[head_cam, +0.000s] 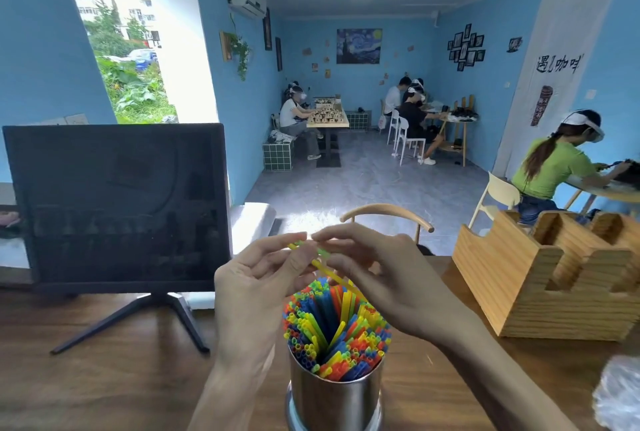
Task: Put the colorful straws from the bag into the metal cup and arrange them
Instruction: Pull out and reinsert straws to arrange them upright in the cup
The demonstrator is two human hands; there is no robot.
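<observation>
Most of the transfer appears done: the metal cup (334, 396), standing on the wooden table (104, 378) at the near edge, is packed with colorful straws (334, 326) in red, blue, green, yellow and orange, their ends fanned unevenly above the rim. At the lower right edge lies a crumpled clear plastic item (620, 392), probably the bag; whether any straws are left in it cannot be made out.

Just above the cup, both hands meet over a single yellow straw (323, 266). The left hand (256, 278) pinches its upper end between thumb and fingertips; the right hand (381, 275) has its fingertips closed on the same straw, whose lower end slants down toward the bundle. Judgement: this straw has yet to be seated, and the bundle wants levelling, so the arranging step is outstanding.

Further back on the table stand a dark monitor (117, 202) to the left and a wooden organiser (554, 278) to the right. Beyond, a wooden chair back (388, 214), then other seated people at tables in a blue-walled room.
</observation>
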